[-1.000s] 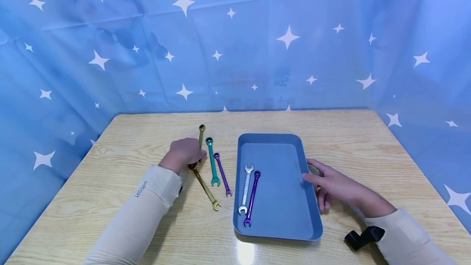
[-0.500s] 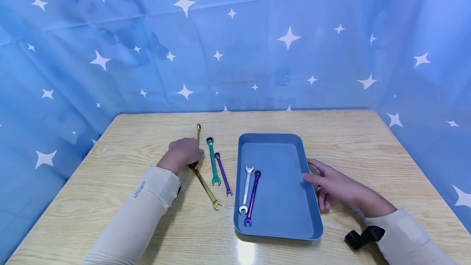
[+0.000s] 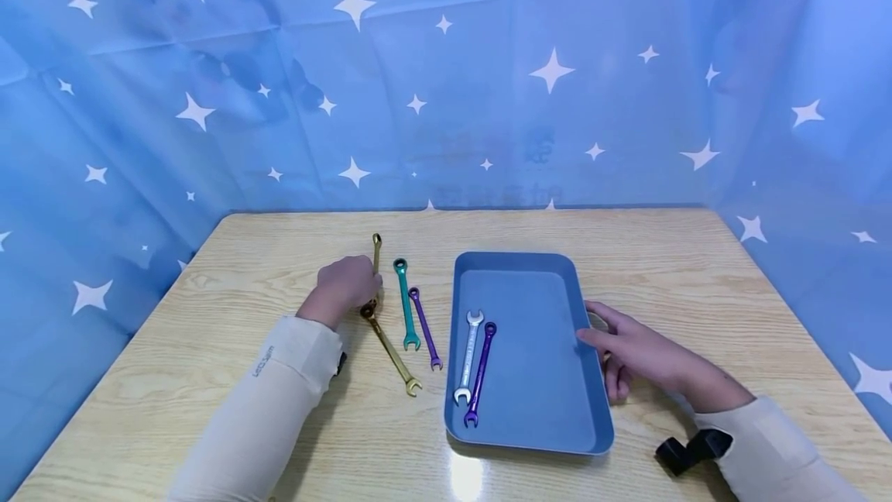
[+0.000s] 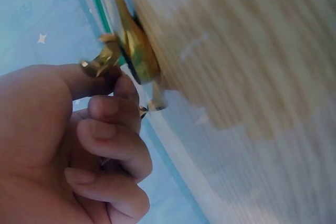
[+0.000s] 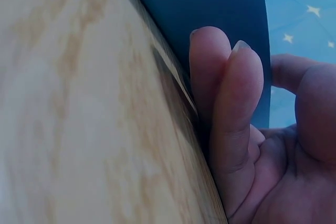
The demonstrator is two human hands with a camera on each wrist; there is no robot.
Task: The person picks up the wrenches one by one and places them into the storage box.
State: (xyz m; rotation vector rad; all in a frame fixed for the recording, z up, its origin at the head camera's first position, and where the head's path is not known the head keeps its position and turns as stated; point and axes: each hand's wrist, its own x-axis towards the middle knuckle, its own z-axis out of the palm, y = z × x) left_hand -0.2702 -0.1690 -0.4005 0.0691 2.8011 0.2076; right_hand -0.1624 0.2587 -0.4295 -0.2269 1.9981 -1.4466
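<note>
My left hand (image 3: 348,282) pinches a gold combination wrench (image 3: 377,248) at the left of the table; its ring end points away from me. In the left wrist view, the open jaw of that wrench (image 4: 102,59) shows at my thumb and index finger. A second gold wrench (image 3: 393,355) lies slanted just below, its ring end close to my fingers. On the right, my right hand (image 3: 630,351) grips the side of a blue tray (image 3: 540,269), thumb over the rim and fingers against the outer wall. A silver wrench (image 3: 469,355) and a purple wrench (image 3: 481,374) lie inside the tray.
Between my left hand and the tray, a teal wrench (image 3: 406,304) and a smaller purple wrench (image 3: 426,329) lie on the wooden table (image 3: 648,254). A blue curtain with white stars (image 3: 446,99) hangs behind the table and along both sides.
The far end of the held gold wrench has swung slightly left, and my left hand has shifted a little with it. My right hand and the tray stay put.
</note>
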